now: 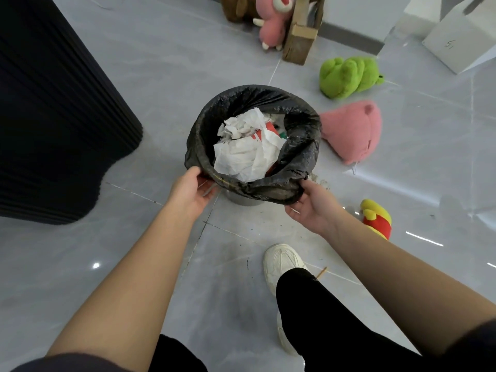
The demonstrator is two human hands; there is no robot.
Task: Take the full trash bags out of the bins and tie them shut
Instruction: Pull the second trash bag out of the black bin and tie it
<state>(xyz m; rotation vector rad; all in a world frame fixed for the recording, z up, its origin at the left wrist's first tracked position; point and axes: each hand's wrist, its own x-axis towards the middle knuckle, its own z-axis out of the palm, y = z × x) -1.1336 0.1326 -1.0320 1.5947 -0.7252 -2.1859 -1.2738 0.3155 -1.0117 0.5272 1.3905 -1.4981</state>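
Floor: large glossy grey tiles (134,76) with pale veining; thin grout lines are seen crossing near the middle.
Light: small bright reflections (96,265) are noted on the tiles at lower left and as short streaks at right.
Left side: a dark ribbed panel (53,103) with a rounded corner is seen standing on the floor.
Far edge: a dark baseboard strip (349,36) under a pale wall is observed.
Top centre: a worn wooden frame (298,41) is seen upright.
Upper right: white boxes (456,41) are recorded on the floor; one is marked by hand, marking unreadable.
Floor debris: specks and a thin stick (321,272) are noted.
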